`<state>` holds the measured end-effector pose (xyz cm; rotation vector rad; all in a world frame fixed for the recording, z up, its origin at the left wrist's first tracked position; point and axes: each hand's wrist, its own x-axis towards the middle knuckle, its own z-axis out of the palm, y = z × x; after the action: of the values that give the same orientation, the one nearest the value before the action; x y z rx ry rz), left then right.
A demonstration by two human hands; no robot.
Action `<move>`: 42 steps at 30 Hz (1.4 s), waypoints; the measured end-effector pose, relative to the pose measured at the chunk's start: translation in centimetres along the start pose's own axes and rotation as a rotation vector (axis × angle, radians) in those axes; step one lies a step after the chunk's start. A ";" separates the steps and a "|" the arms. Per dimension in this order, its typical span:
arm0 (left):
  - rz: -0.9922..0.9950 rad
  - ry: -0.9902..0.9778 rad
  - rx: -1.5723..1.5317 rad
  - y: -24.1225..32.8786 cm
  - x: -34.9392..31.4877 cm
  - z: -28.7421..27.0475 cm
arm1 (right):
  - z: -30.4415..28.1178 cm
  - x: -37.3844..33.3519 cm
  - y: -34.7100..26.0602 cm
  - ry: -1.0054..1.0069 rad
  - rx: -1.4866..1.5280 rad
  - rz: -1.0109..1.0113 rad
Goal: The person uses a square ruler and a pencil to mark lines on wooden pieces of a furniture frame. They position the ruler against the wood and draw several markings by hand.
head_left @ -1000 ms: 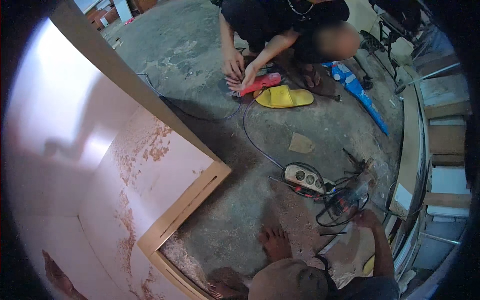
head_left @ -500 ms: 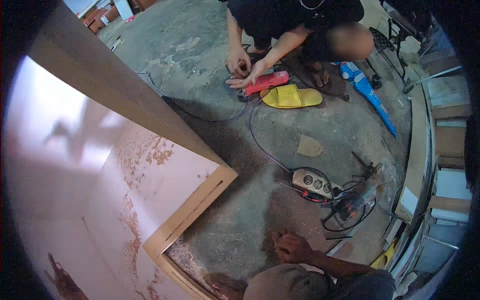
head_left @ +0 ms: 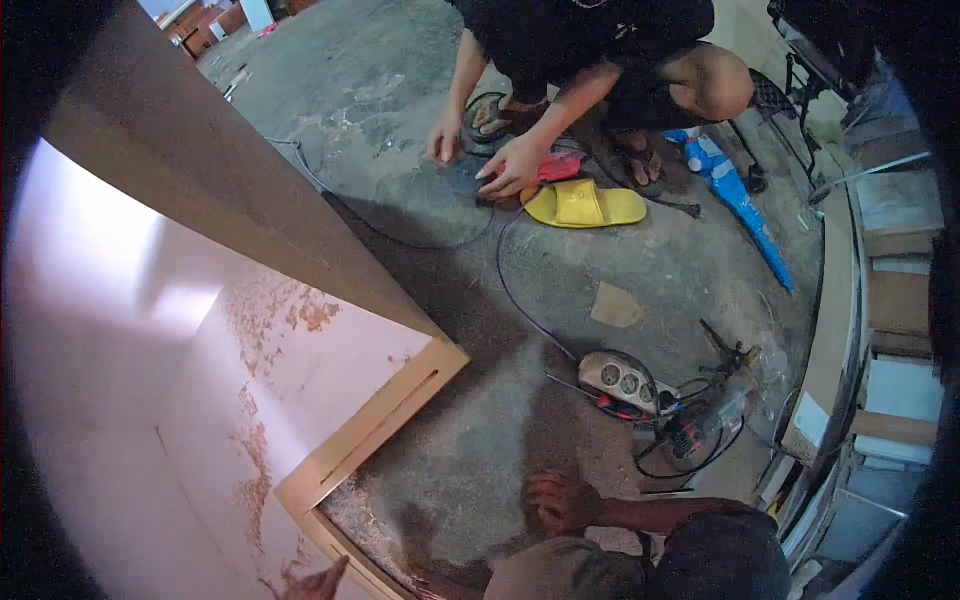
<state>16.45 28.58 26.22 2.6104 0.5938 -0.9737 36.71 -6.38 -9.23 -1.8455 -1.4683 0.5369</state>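
Note:
At the bottom edge my left hand [head_left: 316, 582] is partly in view, a finger stretched out beside the wooden rim [head_left: 372, 425] of a large pale panel piece [head_left: 330, 375]. It holds nothing I can see. A narrow slot runs along the rim, and brown sawdust [head_left: 262, 450] lies on the pale surface. My right hand [head_left: 562, 503] hangs by my knee above the floor, fingers curled in, with nothing visible in them. Across from me a crouching person's hand [head_left: 515, 168] rests on a red power tool [head_left: 560, 167]; their other hand [head_left: 444, 140] is beside it.
A yellow slipper [head_left: 600, 206] lies by the red tool. Nearer are a power strip [head_left: 625, 380] with cords, a clear-bodied tool [head_left: 705, 425] and a flat tan scrap [head_left: 616, 305]. A blue bag [head_left: 745, 205] lies right of the person. Stacked boards [head_left: 895, 390] line the right side.
My left hand has moved right, to the panel's rim. My right hand has shifted slightly left, fingers more curled. The other person's hands have parted, one now on the red tool.

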 end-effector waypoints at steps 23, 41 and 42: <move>0.042 0.120 -0.075 -0.2 3.2 -1.8 | 0.1 -0.3 0.2 0.132 0.016 -0.034; 0.028 0.121 -0.141 0.4 3.6 -3.3 | -0.4 -0.2 0.2 0.050 -0.022 -0.030; -0.045 0.099 -0.158 0.5 3.4 -3.5 | -0.6 -0.3 0.0 0.047 -0.026 -0.027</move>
<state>21.00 30.48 26.55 2.5257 0.7256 -0.7802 37.09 -6.81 -8.86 -1.8436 -1.4727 0.4601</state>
